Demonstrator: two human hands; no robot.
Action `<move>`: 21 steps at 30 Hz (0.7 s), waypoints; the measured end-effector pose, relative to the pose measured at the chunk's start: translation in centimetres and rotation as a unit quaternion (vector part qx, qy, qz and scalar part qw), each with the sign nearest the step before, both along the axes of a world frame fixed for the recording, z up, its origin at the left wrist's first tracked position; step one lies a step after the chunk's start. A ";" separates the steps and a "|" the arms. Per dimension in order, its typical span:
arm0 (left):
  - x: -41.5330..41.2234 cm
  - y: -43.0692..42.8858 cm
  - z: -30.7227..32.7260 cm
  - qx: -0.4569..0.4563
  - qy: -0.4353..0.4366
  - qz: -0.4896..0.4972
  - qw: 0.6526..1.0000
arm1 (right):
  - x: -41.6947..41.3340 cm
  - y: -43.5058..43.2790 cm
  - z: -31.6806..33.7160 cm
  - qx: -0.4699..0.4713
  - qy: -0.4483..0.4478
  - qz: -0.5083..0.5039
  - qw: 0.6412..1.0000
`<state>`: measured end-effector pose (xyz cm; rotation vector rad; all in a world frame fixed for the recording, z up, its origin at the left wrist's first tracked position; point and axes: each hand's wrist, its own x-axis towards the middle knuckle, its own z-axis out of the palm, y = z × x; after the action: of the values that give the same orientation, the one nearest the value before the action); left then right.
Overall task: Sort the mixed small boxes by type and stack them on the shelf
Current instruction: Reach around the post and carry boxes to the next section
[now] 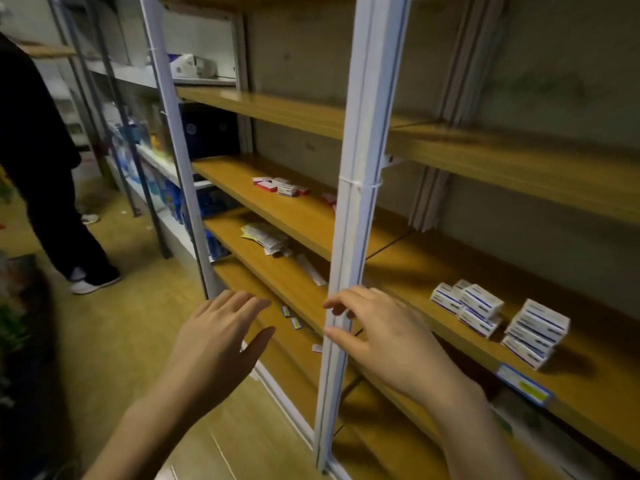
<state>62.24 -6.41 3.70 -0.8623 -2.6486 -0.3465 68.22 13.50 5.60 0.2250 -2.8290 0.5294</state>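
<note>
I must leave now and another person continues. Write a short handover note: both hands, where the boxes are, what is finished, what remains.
Left hand: open, holding nothing, in front of the shelf.
Right hand: open, holding nothing, fingers at the white upright post.
Done: white boxes with blue stripes are stacked in two piles on the right shelf board; the second pile sits further right.
Left: a mixed heap of red-and-white small boxes lies unsorted on the higher board to the left. Loose paper packets are on the board below.
</note>
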 end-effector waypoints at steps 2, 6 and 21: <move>-1.6 -1.6 -0.1 -0.005 0.003 0.014 1.000 | -2.1 -1.5 -0.2 -0.005 -0.003 0.008 1.000; -4.9 -3.4 -0.3 -0.004 0.008 0.031 0.999 | -6.3 -3.2 -0.5 -0.007 0.006 0.014 1.000; -24.7 -2.7 -1.4 0.007 -0.002 0.031 1.000 | -27.2 -3.4 -1.0 -0.026 0.006 0.005 1.000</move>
<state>37.52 -9.13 2.33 -0.7751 -2.6653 -0.3519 41.03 10.05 4.55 0.2307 -2.8008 0.5996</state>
